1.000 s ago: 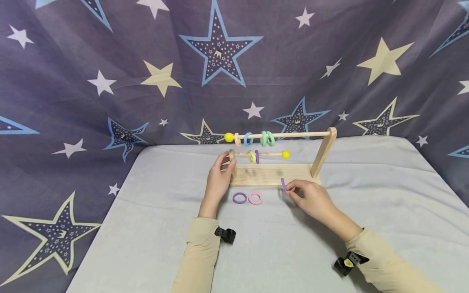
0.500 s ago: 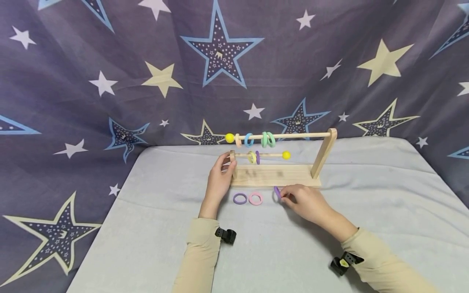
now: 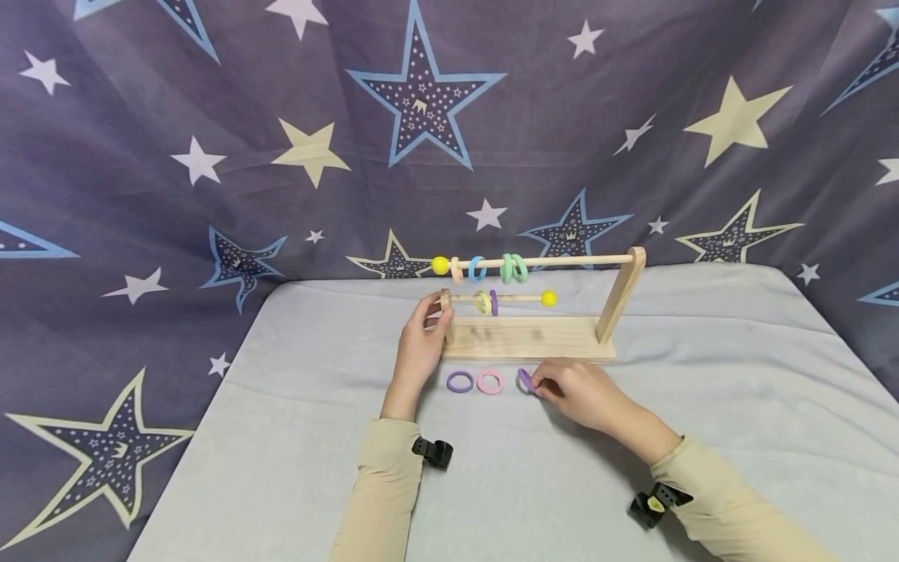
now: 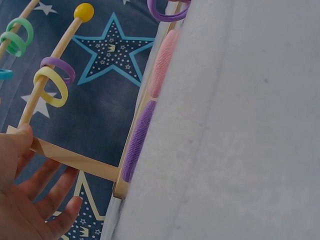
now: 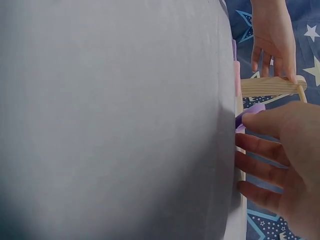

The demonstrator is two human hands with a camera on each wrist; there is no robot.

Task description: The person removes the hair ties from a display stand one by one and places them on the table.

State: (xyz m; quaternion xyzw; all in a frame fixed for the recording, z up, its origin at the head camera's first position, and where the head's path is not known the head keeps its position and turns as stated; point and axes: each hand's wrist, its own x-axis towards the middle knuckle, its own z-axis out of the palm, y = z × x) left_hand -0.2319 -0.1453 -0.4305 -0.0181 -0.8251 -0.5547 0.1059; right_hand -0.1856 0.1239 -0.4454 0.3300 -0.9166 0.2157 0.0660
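My left hand (image 3: 418,343) holds the short post (image 4: 75,156) of a wooden ring rack (image 3: 569,341), thumb at its top and the other fingers loosely behind. My right hand (image 3: 583,394) pinches a purple ring (image 3: 523,377) between thumb and forefinger, tilted and low over the cloth in front of the rack. To its left a pink ring (image 3: 481,382) and a darker purple ring (image 3: 460,390) lie flat side by side. On the rack's lower rod hang a yellow ring (image 4: 63,94) and a purple ring (image 4: 66,65).
The rack's upper rod (image 3: 562,259), fixed to a tall post (image 3: 621,298) on the right, carries peach, blue and green rings. Yellow balls (image 3: 549,298) cap the rod ends. A pale cloth (image 3: 520,492) covers the surface, and a star-patterned curtain (image 3: 246,86) hangs behind.
My right hand has come down and left with the purple ring, from in front of the rack's base to beside the pink ring. The left hand keeps its place on the post.
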